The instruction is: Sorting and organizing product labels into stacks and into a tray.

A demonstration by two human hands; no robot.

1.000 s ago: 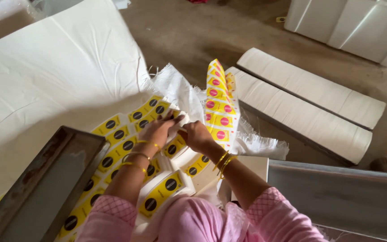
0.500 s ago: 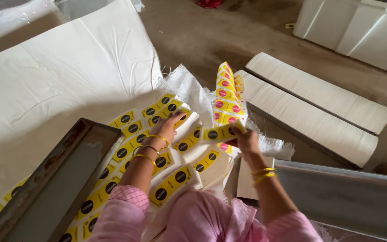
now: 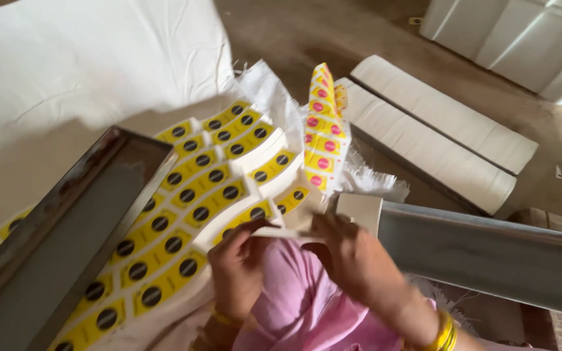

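Rows of small white packets with yellow labels and black dots lie on a white woven sack in front of me. A taller stack with yellow labels and pink dots stands at their right end. My left hand and my right hand meet low in the view, close to my pink clothing. Together they pinch a thin pale packet by its ends, just below the nearest row. Yellow bangles sit on my right wrist.
A grey metal tray slants across the lower left. A grey metal bar crosses the right side, with a pale block at its near end. Two long white rolls lie on the dirt floor. White panels stand at the top right. A large white sheet covers the upper left.
My hands have pulled back from the rows of packets toward my body and now hold one thin packet between them. The view has shifted down and closer.
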